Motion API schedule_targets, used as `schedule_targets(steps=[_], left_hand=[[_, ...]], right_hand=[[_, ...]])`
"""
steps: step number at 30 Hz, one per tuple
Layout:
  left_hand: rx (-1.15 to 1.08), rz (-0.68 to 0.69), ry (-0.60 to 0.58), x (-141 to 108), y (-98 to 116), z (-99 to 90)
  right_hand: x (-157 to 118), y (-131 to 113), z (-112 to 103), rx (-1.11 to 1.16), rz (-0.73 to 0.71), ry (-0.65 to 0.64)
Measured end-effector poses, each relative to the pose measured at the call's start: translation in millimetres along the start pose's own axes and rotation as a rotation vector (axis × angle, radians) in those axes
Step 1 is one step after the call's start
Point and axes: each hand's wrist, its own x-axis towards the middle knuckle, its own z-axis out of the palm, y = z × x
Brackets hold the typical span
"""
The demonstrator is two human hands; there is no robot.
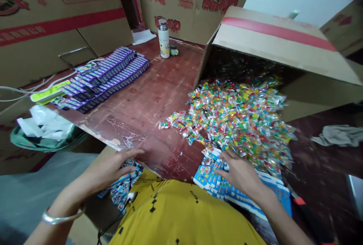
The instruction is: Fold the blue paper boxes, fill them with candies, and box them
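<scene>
My left hand [109, 169] is over the table's front edge, thumb and fingers apart, with nothing between them. Under it, many small blue printed packets [120, 192] lie in an open carton beside my lap. My right hand [241, 171] rests over a fanned stack of flat blue printed cartons [210, 179], its thumb and fingers spread on the top ones. Just beyond its fingertips begins a big heap of clear sachets of coloured candies [235, 116], which spills out of a tipped cardboard box [272, 33].
Rows of purple boxes [113, 73] stand at the left, near a yellow-green power strip [49, 92]. A white flask [163, 41] and a small cup [174, 50] are at the back. A green-rimmed bin [48, 146] hangs left. A cutter [300, 201] and grey cloth [340, 135] lie right.
</scene>
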Motion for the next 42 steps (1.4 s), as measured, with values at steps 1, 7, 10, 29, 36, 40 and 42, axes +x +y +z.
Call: schedule_targets(steps=[1, 7, 10, 29, 36, 40, 42], left_hand=[[-0.026, 0.024, -0.025, 3, 5, 4.9], [-0.23, 0.326, -0.098, 50, 75, 63.3], [-0.149, 0.618, -0.061, 73, 107, 99.2], [0.335, 0.842, 0.104, 81, 83, 126.9], [0.31, 0.68, 0.184, 83, 75, 121.4], [0.341, 0.638, 0.216, 108, 82, 118.1], [0.357, 0.596, 0.25, 123, 83, 114.5]], right_hand=[[-9, 0, 4, -0.046, 0.039, -0.009], [-28, -13, 23, -0.095, 0.151, -0.126], [-31, -5, 25, 0.036, 0.114, -0.027], [-54, 5, 45, -0.09, 0.131, 0.326], [14, -35, 15, 0.084, -0.086, 0.23], [73, -52, 13, -0.022, -0.148, 0.207], [92, -51, 10, -0.024, -0.154, 0.205]])
